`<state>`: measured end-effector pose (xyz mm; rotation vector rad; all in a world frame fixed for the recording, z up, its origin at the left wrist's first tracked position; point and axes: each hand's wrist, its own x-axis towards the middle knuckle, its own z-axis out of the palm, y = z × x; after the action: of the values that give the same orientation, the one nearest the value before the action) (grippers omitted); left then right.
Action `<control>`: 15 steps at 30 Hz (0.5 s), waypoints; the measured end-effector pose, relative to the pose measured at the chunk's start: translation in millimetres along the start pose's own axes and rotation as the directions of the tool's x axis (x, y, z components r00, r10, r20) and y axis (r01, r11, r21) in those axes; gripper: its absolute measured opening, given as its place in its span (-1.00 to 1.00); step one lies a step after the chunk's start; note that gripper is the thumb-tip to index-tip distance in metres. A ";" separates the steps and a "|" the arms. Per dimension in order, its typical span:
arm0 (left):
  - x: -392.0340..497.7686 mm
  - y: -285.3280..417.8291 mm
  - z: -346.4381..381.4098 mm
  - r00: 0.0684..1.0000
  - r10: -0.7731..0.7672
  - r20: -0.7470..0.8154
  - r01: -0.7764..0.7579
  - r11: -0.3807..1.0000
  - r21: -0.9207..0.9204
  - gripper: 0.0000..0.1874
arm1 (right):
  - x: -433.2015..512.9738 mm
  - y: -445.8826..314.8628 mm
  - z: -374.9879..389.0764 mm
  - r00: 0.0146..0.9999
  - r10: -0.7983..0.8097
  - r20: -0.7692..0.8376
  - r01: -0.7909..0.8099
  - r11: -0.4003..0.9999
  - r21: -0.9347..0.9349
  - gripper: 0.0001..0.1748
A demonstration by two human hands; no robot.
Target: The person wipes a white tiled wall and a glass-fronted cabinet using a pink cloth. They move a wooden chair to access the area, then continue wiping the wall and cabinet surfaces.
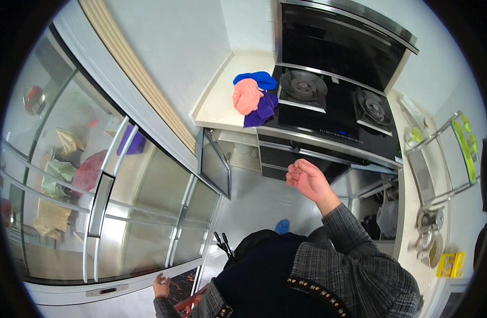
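Note:
My right hand (308,181) is raised in front of the drawers below the gas hob, its fingers curled loosely; nothing is seen in it. Down at the lower left, beside the bottom edge of the sliding glass door (107,290), is my left hand (161,284), with fingers slightly bent and apart and no object in it. On the counter left of the hob (319,119) lie three bunched cloths touching one another: a blue one (263,79), a salmon-pink one (246,96) and a purple one (263,111), which reaches the hob's edge.
A cabinet door (215,163) stands open below the left counter. Another open cabinet (382,210) is at the right. A metal rack (446,198), a glass teapot (428,220) and a yellow case (450,265) line the right counter. A blue slipper (282,226) shows on the floor.

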<state>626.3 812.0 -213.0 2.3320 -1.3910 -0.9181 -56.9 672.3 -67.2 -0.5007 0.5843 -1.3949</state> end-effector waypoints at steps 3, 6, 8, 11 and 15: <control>6.5 95.5 -23.9 0.986 0.165 -0.038 -0.169 0.962 -0.213 -0.49 | 24.1 -20.7 -12.7 1.000 -0.028 0.004 0.028 0.998 -0.048 -0.83; 6.2 196.1 -30.7 0.970 0.222 -0.099 -0.232 0.967 -0.105 -0.50 | 54.5 -35.9 -28.0 1.000 -0.025 -0.004 0.024 0.991 -0.133 -0.82; 3.3 244.0 -35.5 0.952 0.280 -0.123 -0.289 0.955 -0.062 -0.51 | 80.5 -41.5 -28.4 1.000 -0.010 -0.020 0.006 0.984 -0.177 -0.81; 12.6 293.1 -36.0 0.922 0.349 -0.166 -0.362 0.931 -0.050 -0.51 | 132.1 -47.0 -26.0 1.000 -0.012 -0.019 0.006 0.958 -0.288 -0.80; 23.5 357.2 -37.7 0.829 0.514 -0.221 -0.498 0.858 0.128 -0.52 | 223.5 -45.5 -29.1 0.988 -0.156 0.008 0.121 0.734 -0.668 -0.69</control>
<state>412.8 609.9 -5.3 1.8709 -1.8140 -0.4113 -92.6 445.5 -79.2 -1.1112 1.1230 -1.3114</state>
